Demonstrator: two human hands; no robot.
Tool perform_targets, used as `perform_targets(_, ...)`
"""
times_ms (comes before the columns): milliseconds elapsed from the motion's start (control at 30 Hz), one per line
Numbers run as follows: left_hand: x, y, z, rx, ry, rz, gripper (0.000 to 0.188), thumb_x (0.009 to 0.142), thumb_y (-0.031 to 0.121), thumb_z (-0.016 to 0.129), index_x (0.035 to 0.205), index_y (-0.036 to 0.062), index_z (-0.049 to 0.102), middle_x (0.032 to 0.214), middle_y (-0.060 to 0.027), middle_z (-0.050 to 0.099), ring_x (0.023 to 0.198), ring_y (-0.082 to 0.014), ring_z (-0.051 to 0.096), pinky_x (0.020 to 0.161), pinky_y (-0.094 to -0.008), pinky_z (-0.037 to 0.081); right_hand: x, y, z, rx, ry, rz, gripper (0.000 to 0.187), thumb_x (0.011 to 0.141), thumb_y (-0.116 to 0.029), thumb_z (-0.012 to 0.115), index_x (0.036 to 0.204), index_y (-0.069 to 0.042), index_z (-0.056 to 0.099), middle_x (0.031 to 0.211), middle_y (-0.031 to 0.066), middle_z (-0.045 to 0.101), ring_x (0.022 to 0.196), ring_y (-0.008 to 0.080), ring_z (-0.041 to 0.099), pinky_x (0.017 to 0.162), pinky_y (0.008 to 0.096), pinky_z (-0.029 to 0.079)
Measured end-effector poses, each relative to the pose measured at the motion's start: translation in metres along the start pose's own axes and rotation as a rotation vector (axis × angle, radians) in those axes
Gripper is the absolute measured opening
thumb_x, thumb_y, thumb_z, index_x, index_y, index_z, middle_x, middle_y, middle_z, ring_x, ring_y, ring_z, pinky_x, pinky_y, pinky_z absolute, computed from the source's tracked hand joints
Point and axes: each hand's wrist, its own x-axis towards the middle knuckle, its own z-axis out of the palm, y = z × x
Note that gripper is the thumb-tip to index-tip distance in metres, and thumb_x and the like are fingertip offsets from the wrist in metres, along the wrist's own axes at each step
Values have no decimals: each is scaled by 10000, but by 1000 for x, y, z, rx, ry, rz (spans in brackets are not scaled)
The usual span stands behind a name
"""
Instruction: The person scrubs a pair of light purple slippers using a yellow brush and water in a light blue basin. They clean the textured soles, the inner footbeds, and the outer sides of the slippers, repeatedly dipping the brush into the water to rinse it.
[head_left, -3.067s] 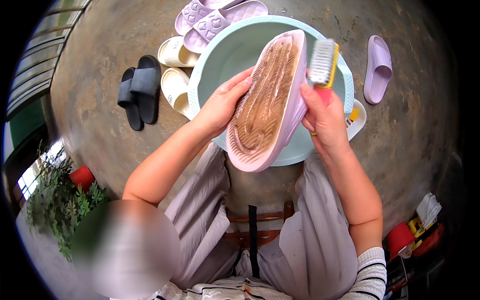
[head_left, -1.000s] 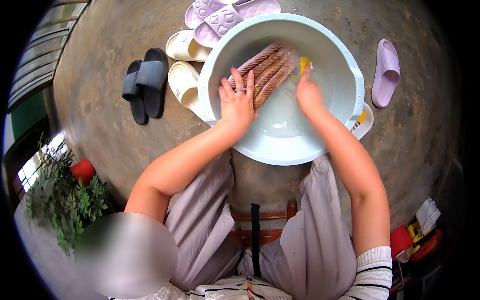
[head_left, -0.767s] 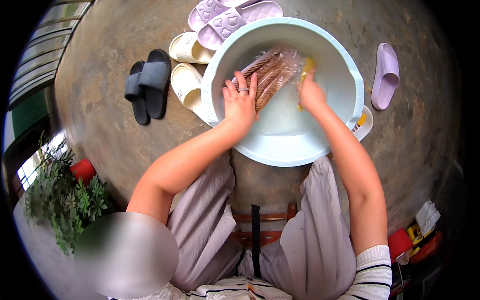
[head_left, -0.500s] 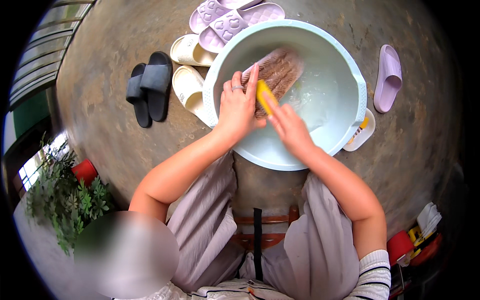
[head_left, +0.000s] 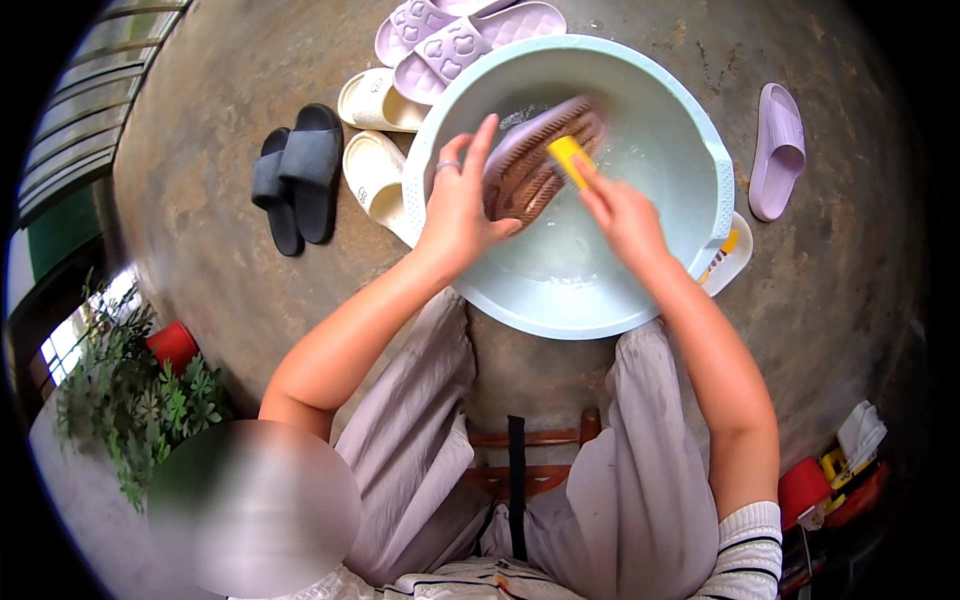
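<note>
Over a pale blue basin [head_left: 668, 250] holding some water, my left hand [head_left: 458, 205] grips a wet slipper [head_left: 522, 180] by its near left edge, thumb on one side and fingers on the other. The slipper is tilted, with its brown ridged sole showing and a lilac edge along its upper left. My right hand [head_left: 628, 218] is closed round a yellow scrubbing brush [head_left: 568, 155], held against or just over the sole's right side. Motion smears the brush and the slipper's far end; the bristles are hard to make out.
Left of the basin lie cream slippers [head_left: 375, 180] and dark slides [head_left: 312, 165]. Lilac slippers [head_left: 450, 50] lie beyond it, another lilac slipper [head_left: 778, 150] to the right. A white slipper [head_left: 735, 262] touches the basin's right side. A leafy plant [head_left: 150, 400] stands lower left.
My right hand and the brush have moved right along the sole. The slipper has tipped, showing more of its lilac edge, and my left hand's fingers have shifted left and spread from the thumb.
</note>
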Motion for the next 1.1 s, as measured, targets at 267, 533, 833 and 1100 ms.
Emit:
perform_targets(267,-7,28,-29,-939,-117,-636,472,926,131,723,1356,25,561,1249,-126,624,974,-178,692,827,-337,596,-2,-9,-10,253,99,109,446,986,-243,619,1423,-314,570,751,133,568,670,317,584,658,438,492)
perform_targets(533,-1,9,-26,-1029,-217,-667,475,970,127,659,1417,28,531,1144,-77,697,1052,-140,667,900,-326,567,-13,-49,-20,220,26,-8,485,957,-199,657,1426,-294,573,745,112,564,663,295,590,656,422,502)
perform_targets(833,0,26,-42,-1076,-262,-548,801,871,-45,703,1562,95,323,1438,-134,517,1156,-173,626,956,-336,551,-8,-61,-33,161,109,-81,487,948,-167,671,1412,-290,587,751,115,556,640,288,596,618,406,501)
perform_targets(1100,-7,32,-43,-947,-231,-282,989,808,-100,758,1595,62,181,1492,-159,421,1080,-184,666,881,-285,585,-40,-110,-49,418,12,-92,503,958,-142,652,1442,-244,566,703,114,488,588,266,515,590,398,466)
